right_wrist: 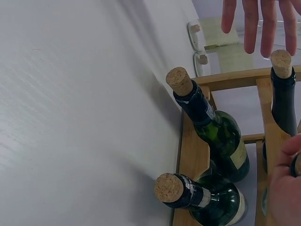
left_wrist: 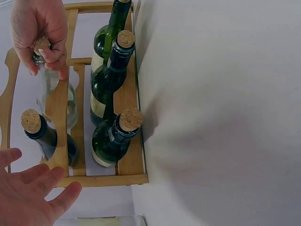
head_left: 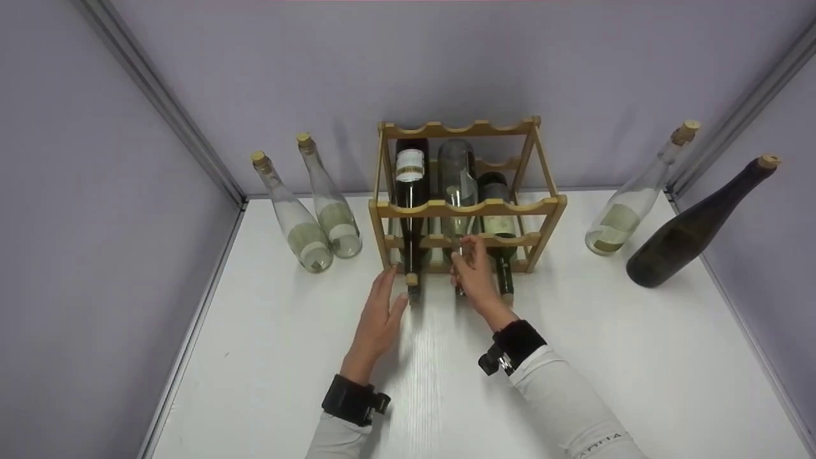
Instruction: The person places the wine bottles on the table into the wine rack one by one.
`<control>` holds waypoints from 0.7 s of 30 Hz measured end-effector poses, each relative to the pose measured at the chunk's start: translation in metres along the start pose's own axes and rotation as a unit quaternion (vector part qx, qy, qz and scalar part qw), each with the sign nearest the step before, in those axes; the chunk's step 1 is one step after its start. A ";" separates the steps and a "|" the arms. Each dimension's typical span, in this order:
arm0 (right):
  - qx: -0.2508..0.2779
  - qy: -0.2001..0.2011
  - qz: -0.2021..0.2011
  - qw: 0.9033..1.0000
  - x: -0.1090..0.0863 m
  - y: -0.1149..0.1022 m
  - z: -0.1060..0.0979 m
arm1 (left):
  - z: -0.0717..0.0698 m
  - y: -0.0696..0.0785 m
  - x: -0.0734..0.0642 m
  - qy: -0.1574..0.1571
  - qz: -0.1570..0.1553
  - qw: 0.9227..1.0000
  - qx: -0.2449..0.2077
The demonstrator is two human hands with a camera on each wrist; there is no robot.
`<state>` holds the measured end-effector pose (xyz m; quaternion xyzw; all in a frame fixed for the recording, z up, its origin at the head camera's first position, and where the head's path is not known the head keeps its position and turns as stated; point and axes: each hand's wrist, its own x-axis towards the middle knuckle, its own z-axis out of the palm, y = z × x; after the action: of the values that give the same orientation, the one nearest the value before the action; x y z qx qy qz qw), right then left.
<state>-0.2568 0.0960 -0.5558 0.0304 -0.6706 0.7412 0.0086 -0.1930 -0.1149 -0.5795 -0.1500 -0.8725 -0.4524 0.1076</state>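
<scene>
A wooden wine rack stands by the back wall. My right hand grips the neck of a clear glass bottle lying in the rack's upper row; its cork shows between the fingers in the left wrist view. To its left in the same row lies a dark wine bottle, cork toward me. My left hand, fingers extended, is just left of that bottle's neck and holds nothing. Below, green bottles rest in the lower row, corks facing out.
Two clear corked bottles stand on the white table left of the rack. At the right stand another clear bottle and a dark bottle. Pale walls enclose the table at the back and both sides.
</scene>
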 end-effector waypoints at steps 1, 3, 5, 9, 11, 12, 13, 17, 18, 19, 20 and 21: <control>-0.010 0.005 -0.002 1.000 0.000 0.000 0.001 | 0.000 0.001 0.000 0.001 0.003 1.000 0.004; -0.035 0.016 -0.005 0.999 0.000 0.000 0.002 | -0.001 0.002 0.001 0.002 0.007 1.000 0.010; -0.066 0.028 -0.011 0.997 0.001 0.000 0.003 | -0.001 0.003 0.002 0.004 0.010 1.000 0.016; -0.136 0.054 -0.030 0.989 0.001 -0.001 0.005 | -0.001 0.003 0.002 0.006 0.011 1.000 0.023; -0.175 0.070 -0.038 0.981 0.001 -0.002 0.005 | -0.001 0.003 0.003 0.006 0.011 1.000 0.025; -0.191 0.078 -0.040 0.978 0.001 -0.002 0.005 | -0.001 0.002 0.003 0.005 0.011 1.000 0.026; -0.206 0.086 -0.041 0.974 0.002 -0.002 0.005 | -0.001 0.002 0.003 0.005 0.012 1.000 0.026; -0.229 0.101 -0.019 0.968 0.002 -0.003 0.003 | 0.000 0.002 0.003 0.006 0.015 1.000 0.027; -0.225 0.099 -0.009 0.969 0.002 -0.003 0.002 | 0.000 0.002 0.003 0.007 0.016 0.999 0.027; -0.218 0.095 0.001 0.971 0.001 -0.004 0.001 | 0.000 0.002 0.003 0.007 0.016 0.999 0.029; -0.205 0.088 0.011 0.975 0.000 -0.004 0.000 | 0.000 0.003 0.002 0.007 0.017 0.999 0.030; -0.187 0.081 0.019 0.979 0.000 -0.005 -0.001 | 0.000 0.003 0.002 0.007 0.018 0.999 0.031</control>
<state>-0.2562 0.0971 -0.5514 -0.0441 -0.7950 0.6026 0.0542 -0.1942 -0.1131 -0.5769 -0.1586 -0.8825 -0.4242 0.1266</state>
